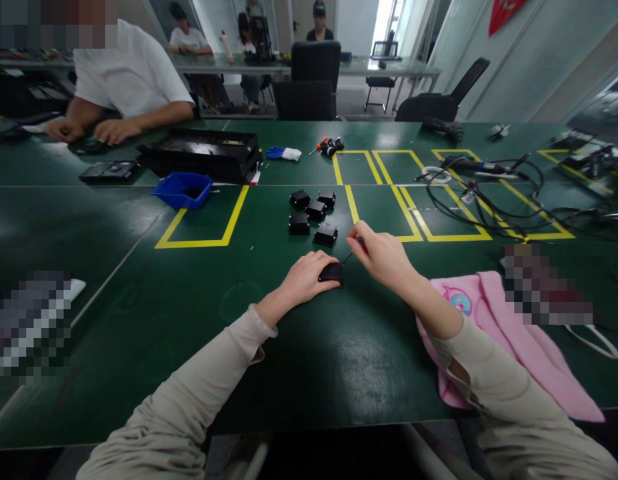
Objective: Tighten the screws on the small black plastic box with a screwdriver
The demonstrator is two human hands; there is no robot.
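My left hand point(309, 277) grips a small black plastic box point(332, 273) on the green table, fingers over the far side and thumb at the near side. In my right hand point(376, 253) is a thin screwdriver point(347, 259), pinched by its handle. Its shaft slants down to the box's right edge; whether the tip sits in a screw is too small to tell. Just beyond lie several similar black boxes point(316, 211) in a loose group. A tiny screw-like piece point(251, 248) rests on the table to the left.
A blue scoop-shaped bin point(183, 189) and a large black tray point(203, 150) stand at the far left. Black cables point(481, 193) tangle at the right. A pink cloth point(493, 327) lies under my right forearm. Across the table, a person in a white shirt point(133, 73) handles something.
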